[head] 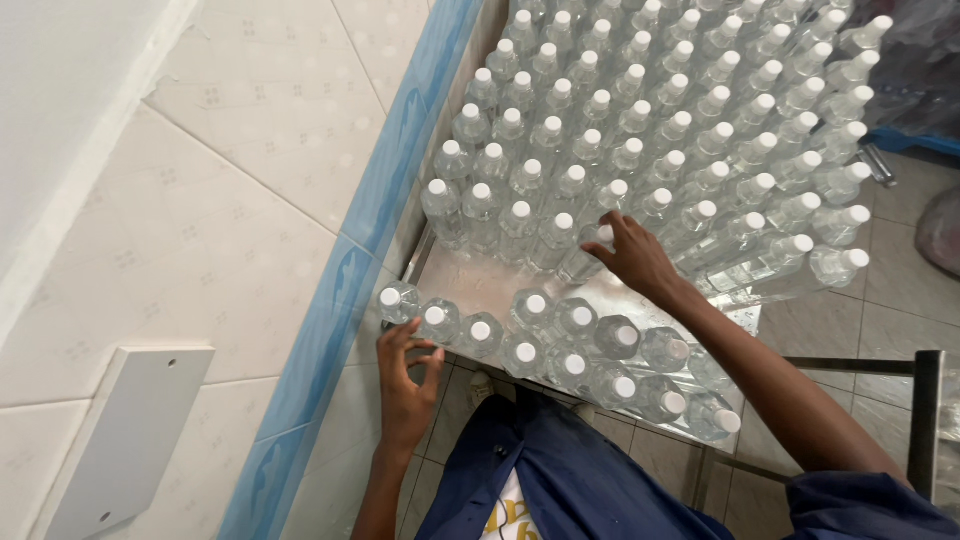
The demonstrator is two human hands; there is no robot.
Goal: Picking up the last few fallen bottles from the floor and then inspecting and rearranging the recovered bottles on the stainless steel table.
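Several clear plastic bottles with white caps stand packed in rows on a metal table. My right hand reaches into the front row of the big group and grips one capped bottle there. My left hand is at the table's near left corner, fingers curled around the side of a bottle in the short near row. That near row runs along the table's front edge in two lines.
A tiled wall with a blue band runs along the left of the table. A white flat box is fixed to the wall at lower left. A dark metal frame stands at the right over the tiled floor.
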